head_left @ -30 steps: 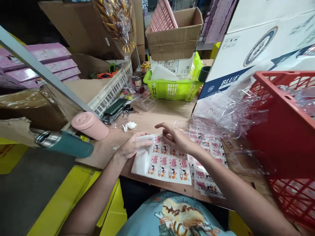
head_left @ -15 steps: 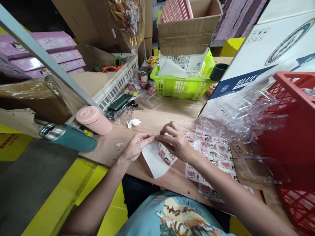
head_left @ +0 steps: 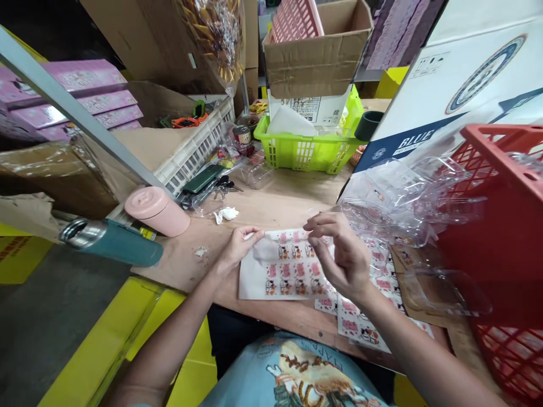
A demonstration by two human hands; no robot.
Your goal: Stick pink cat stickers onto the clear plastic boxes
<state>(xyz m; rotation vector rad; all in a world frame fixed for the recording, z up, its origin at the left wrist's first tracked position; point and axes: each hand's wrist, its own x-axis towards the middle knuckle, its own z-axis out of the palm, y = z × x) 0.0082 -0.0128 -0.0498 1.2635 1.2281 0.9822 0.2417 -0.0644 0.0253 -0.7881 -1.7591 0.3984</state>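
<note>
"Stickers, by the look of that sheet (head_left: 292,270). Where is it lying?"

"At the near edge of the wooden table (head_left: 292,195), straight in front of the person. White paper, printed with rows of pink lettering and little orange, black and white animals."

"And the left hand (head_left: 238,247)?"

"Closed on it: thumb and fingers pinch the top left corner."

"The right hand (head_left: 343,254)?"

"Over the right part of the sheet, fingers bent, thumb and fingertips close together near the top edge. Whether they grip anything, I can't tell."

"What is under that right wrist?"

"More printed sheets (head_left: 351,308), overlapping, just to the right of the first. Clear plastic packaging (head_left: 407,195) is heaped beyond them, and a red basket (head_left: 464,249) stands to the right of that."

"On the other side?"

"A pink lidded cup (head_left: 158,212) and a teal flask (head_left: 121,243), both near the table's left end. A crumpled white tissue (head_left: 227,214) lies beyond the left hand."

"Farther back?"

"A lime-green basket (head_left: 297,152) at the rear of the table, with a white box (head_left: 307,107) in it."
</note>
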